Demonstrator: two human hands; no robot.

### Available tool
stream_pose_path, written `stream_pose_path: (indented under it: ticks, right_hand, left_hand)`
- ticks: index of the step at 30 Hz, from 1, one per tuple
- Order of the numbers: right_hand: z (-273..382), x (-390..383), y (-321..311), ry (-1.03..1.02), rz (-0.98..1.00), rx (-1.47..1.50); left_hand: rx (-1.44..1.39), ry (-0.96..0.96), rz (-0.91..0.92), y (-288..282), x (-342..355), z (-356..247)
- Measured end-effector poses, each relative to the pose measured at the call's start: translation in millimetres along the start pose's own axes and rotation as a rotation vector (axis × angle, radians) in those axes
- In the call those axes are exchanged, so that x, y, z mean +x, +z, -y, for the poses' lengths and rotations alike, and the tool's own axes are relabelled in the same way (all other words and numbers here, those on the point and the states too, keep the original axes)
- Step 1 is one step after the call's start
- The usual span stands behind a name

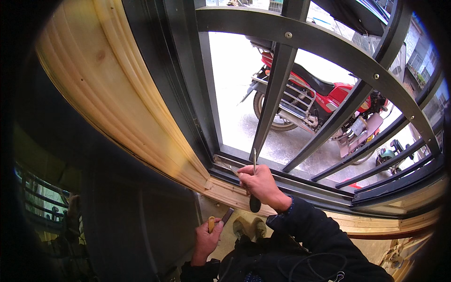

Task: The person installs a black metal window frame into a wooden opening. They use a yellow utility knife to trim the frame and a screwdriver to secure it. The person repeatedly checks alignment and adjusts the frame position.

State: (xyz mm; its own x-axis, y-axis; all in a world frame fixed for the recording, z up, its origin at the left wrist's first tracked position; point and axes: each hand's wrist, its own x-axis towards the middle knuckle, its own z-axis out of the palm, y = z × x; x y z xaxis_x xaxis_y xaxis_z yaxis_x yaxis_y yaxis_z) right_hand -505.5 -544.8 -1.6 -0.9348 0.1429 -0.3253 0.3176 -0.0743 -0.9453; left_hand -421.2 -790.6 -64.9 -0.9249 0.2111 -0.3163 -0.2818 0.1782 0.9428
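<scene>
My right hand (262, 184) is closed around a screwdriver (255, 203). Its black handle points down and its thin metal shaft sticks up past my fingers. A small pale piece also shows at my fingertips, too small to name, over the inner corner of the window frame (221, 162). Lower and to the left, my left hand (206, 240) grips a light wooden handle (211, 223) and a dark flat bar (228, 215). Whether those two are one tool I cannot tell. That hand is apart from the wooden sill (242, 195), on its near side.
Dark metal window bars (275, 89) rise just beyond my right hand, joined by a curved crossbar (338, 40). Wide wooden trim (103, 80) runs down the left. Outside stands a red motorcycle (329, 96). My shoes (239, 226) are below; wood pieces (399, 258) lie at lower right.
</scene>
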Motion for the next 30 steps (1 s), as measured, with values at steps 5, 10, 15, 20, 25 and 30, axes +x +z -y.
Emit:
stream_pose_path:
  ticks: [5, 10, 15, 20, 25, 30]
  right_hand:
    - [-2.6, 0.6, -3.4, -0.014, 0.007, 0.000]
    - [-4.6, -0.3, -0.2, -0.027, -0.009, -0.095]
    - [-2.8, 3.5, 4.4, -0.046, 0.003, -0.099]
    - [-3.8, 2.4, 4.0, -0.027, -0.012, -0.016]
    - [-5.7, -0.3, 2.1, -0.016, -0.023, 0.049]
    - [-5.9, -2.6, -2.1, -0.002, -0.012, 0.052]
  left_hand:
    - [-0.015, -0.016, 0.012, 0.2, 1.7, 2.1]
    - [0.007, -0.001, 0.006, 0.3, 1.8, 4.7]
    - [0.008, -0.014, 0.004, 0.4, 1.6, 4.0]
    - [0.010, -0.048, -0.001, 1.5, 1.5, 5.6]
    - [0.015, 0.007, -0.001, 2.7, 0.6, 4.6]
    - [0.025, -0.039, 0.000, 4.1, -2.7, -3.7]
